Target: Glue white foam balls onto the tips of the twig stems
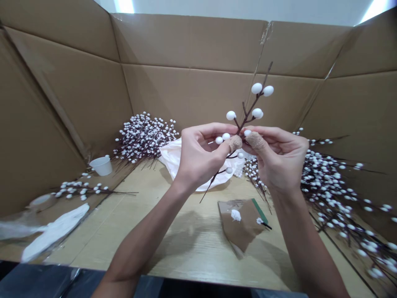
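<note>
In front of me, above the table, I hold up a dark brown berry branch (250,115) with white berries, tilted with its tip up to the right. My left hand (198,153) is closed, its thumb and fingers pinching the stem near the middle. Just to the right, my right hand (276,155) pinches a white berry (247,133) against the same branch. Both thumbs have tan coverings on their tips. Below the hands lies a piece of brown cardboard (240,227) with a white paste dab (236,215) and a small dark stick (264,224) whose end is white.
Heaps of white-berried branches stand at the back left (145,136) and along the right (328,182). A white plastic bag (170,157) lies behind my hands. At left are a white cup (101,166), loose branches (82,189) and a tape roll (42,202). Cardboard walls (192,45) enclose the table.
</note>
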Demonstrator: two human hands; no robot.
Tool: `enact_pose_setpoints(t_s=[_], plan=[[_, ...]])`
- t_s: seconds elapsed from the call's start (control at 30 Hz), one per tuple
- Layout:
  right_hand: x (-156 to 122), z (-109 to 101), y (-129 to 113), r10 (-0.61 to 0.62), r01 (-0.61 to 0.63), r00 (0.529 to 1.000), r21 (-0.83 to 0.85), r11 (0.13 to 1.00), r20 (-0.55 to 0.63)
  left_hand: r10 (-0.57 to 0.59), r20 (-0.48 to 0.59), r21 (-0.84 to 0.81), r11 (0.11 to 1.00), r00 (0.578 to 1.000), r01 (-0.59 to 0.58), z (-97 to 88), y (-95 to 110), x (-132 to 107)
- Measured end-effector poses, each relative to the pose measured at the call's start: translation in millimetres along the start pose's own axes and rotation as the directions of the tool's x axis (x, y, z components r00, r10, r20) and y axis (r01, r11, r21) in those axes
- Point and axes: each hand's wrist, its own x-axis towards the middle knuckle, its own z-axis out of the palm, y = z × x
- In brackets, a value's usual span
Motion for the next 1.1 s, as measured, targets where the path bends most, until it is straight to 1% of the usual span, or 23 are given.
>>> enact_pose_setpoints(t_s=[0.2, 0.5, 0.7, 1.1], plan=[[0.2, -1.9, -1.8, 0.01, -0.01, 1.0, -0.045, 0.999, 0.009, -0.025, 0.008, 0.013, 1.0, 1.0, 0.024, -0.4, 0.5, 0.2], [0.6, -7.8, -5.1, 0.033, -0.031, 0.998, -0.03, 0.999, 0.058, -0.02, 0.014, 0.016, 1.0, 1.0, 0.019, -1.2, 1.9, -0.9], [1.5, -7.6, -9.5, 0.072, -0.072, 0.995, 0.001, 0.997, 0.066, -0.016, 0.019, 0.023, 1.0, 1.0, 0.016, -1.8, 3.0, -1.6], [0.3, -4.2, -8.1, 0.009, -0.007, 0.999, -0.054, 0.999, 0.042, 0.012, -0.001, 0.047, 0.999, 1.0, -0.012, 0.5, 2.3, -1.4]])
